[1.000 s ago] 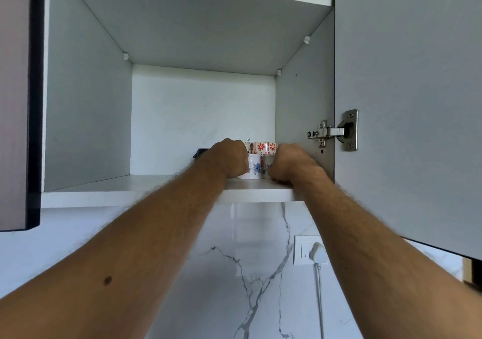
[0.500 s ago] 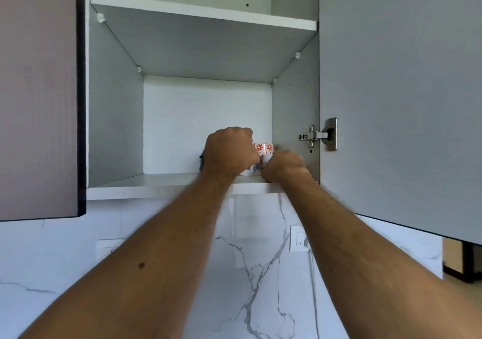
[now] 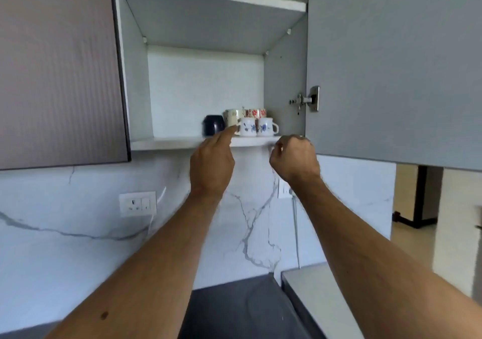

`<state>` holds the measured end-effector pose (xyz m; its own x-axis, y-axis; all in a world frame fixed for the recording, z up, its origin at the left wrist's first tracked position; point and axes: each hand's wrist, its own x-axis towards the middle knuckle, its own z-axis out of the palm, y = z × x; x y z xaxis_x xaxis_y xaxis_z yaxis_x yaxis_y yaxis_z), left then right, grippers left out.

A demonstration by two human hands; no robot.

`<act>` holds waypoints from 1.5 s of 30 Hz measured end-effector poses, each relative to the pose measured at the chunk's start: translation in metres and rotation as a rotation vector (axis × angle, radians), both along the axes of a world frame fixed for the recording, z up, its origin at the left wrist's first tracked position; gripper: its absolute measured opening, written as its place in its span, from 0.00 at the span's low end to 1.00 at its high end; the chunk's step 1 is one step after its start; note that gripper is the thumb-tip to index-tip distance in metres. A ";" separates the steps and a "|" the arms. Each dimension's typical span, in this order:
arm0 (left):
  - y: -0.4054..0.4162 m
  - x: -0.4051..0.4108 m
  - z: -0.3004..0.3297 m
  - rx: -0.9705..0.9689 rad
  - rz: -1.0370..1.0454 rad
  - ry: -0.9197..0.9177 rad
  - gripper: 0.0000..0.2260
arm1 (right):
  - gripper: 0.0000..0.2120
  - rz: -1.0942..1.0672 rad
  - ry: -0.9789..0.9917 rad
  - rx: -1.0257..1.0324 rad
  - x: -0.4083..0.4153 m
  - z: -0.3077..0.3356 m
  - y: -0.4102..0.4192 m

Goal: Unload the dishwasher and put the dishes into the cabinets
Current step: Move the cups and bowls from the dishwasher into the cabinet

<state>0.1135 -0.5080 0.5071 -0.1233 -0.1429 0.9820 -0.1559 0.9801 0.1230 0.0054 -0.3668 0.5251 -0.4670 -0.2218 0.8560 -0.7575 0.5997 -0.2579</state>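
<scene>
Readable text: none.
White ceramic cups with blue flowers (image 3: pixel 247 127): painted pattern only, no words.
White wall socket plate (image 3: pixel 137 204): unmarked.

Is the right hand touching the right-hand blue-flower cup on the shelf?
Apart. The head view shows the right hand curled below the shelf edge, with the shelf front lying between it and the right blue-flower cup.

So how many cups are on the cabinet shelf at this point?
5 visible. Dark blue cup at the left, cream cup behind it, red-flowered cup at the back right, and two blue-flowered cups side by side in front. More could be hidden behind these.
</scene>
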 end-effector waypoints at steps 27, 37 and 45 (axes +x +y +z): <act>0.292 0.059 -0.246 0.224 -0.636 -0.426 0.16 | 0.12 -0.264 -0.310 0.122 0.130 -0.220 0.306; 0.477 0.049 -0.333 0.423 -0.716 -0.551 0.24 | 0.12 -0.366 -0.419 0.132 0.118 -0.274 0.507; 0.559 0.035 -0.385 0.529 -0.642 -0.739 0.34 | 0.12 -0.423 -0.595 0.057 0.108 -0.335 0.626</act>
